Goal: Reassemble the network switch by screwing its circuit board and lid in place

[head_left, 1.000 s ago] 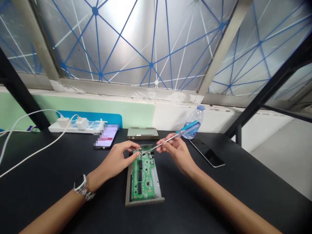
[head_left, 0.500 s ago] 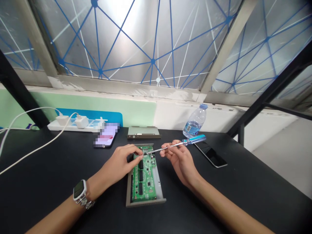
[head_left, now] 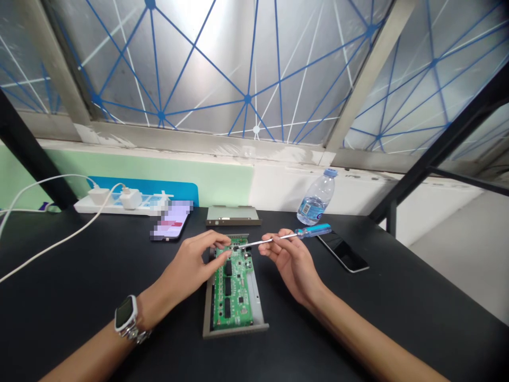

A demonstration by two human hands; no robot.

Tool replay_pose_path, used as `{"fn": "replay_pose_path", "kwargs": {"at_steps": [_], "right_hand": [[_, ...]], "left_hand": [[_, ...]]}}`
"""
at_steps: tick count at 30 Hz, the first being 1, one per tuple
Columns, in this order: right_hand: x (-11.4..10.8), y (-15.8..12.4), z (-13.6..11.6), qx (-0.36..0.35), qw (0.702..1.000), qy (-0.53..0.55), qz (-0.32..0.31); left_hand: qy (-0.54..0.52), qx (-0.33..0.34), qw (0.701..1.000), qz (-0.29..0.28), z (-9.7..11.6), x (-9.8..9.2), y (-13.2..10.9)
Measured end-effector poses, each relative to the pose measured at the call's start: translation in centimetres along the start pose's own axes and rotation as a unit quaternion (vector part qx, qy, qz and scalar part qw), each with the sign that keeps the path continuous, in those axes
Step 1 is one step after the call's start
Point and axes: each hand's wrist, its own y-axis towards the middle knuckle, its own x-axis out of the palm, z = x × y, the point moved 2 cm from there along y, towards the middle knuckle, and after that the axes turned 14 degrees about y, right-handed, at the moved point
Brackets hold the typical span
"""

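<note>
In the head view my right hand [head_left: 292, 265] pinches the metal shaft of a screwdriver [head_left: 314, 230] with a clear blue handle. The handle points right, and the shaft slants left over a green circuit board [head_left: 234, 284]. Something small and dark sits at the screwdriver's tip, too small to name. My left hand [head_left: 194, 260] is beside that tip, thumb and fingers slightly apart with nothing visible between them. The board lies in an open grey metal tray [head_left: 257, 302] on the black table.
Behind the board lies a metal cover [head_left: 233, 215]. A lit phone [head_left: 173, 223] and a white power strip [head_left: 119, 204] with cables lie at the back left. To the right are a water bottle [head_left: 316, 201] and a dark-screened phone [head_left: 345, 252].
The thumb and fingertips of my left hand have parted slightly near the screwdriver's tip. My right hand keeps its hold on the shaft, which is tilted a little flatter.
</note>
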Motion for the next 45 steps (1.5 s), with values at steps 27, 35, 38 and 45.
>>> {"fn": "replay_pose_path", "kwargs": {"at_steps": [27,35,38,45], "right_hand": [[-0.3,0.0,0.3,0.028,0.997,-0.014,0.074],[-0.6,0.5,-0.2,0.006,0.997,-0.04,0.06],[-0.5,0.4,0.1,0.015,0.997,-0.055,0.045],[-0.4,0.2,0.3,0.023,0.996,-0.073,0.038]], "left_hand": [[0.053,0.049,0.997,-0.001,0.2,-1.0,0.0],[0.171,0.032,0.978,-0.116,-5.5,-4.3,0.5],[0.194,0.016,0.967,-0.162,-6.8,-3.7,0.1],[0.221,-0.008,0.958,-0.182,-7.4,-3.2,-0.2]]}}
